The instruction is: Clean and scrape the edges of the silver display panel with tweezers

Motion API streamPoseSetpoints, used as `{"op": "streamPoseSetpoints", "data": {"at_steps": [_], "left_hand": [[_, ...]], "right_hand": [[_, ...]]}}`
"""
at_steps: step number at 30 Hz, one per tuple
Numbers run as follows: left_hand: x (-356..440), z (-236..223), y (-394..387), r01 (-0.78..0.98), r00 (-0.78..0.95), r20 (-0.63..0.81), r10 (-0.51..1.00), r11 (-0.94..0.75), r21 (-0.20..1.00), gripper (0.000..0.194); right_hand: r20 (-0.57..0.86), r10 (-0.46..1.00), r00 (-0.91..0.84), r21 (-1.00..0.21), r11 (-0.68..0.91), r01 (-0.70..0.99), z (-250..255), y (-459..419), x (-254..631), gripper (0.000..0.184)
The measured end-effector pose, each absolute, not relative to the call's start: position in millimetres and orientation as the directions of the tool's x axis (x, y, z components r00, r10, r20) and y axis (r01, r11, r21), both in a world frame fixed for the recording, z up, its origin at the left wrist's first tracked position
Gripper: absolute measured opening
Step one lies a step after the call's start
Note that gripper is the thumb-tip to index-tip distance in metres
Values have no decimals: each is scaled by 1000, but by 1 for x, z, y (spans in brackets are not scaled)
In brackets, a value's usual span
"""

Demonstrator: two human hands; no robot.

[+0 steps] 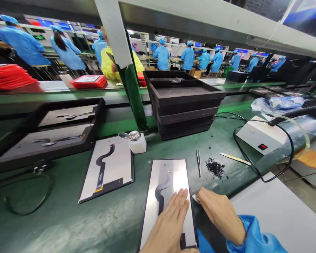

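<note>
A display panel with a silvery back and a black flex cable lies on the green bench in front of me. My left hand rests flat on its lower part, fingers stretched out together. My right hand, in a blue sleeve, sits at the panel's right edge with its fingers curled on a small white piece that I cannot name. A second panel lies to the left.
A white solvent bottle stands behind the panels. Tweezers, a heap of black scraps and a pale stick lie right of them. Stacked black trays, a white box with cables, and people in blue coats are behind.
</note>
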State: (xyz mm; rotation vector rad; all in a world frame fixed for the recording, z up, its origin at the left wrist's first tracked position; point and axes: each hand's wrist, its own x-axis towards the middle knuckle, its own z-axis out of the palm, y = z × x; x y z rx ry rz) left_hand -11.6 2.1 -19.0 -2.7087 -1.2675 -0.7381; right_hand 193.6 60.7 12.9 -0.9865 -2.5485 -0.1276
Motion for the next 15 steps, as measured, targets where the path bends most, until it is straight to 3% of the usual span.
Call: {"op": "streamPoseSetpoints", "data": {"at_steps": [3,9,15], "left_hand": [[-9,-18,2,739,551,429,715,-657,146,147],[-9,-20,3,716,542,436,718,-667,207,134],[-11,-19,2,719,547,435,716,-667,194,137]], "right_hand": [[430,617,-659,0,730,683,13,58,189,45],[464,550,-694,92,749,656,19,58,187,47],[448,518,-728,80,788,610,17,60,190,45]]}}
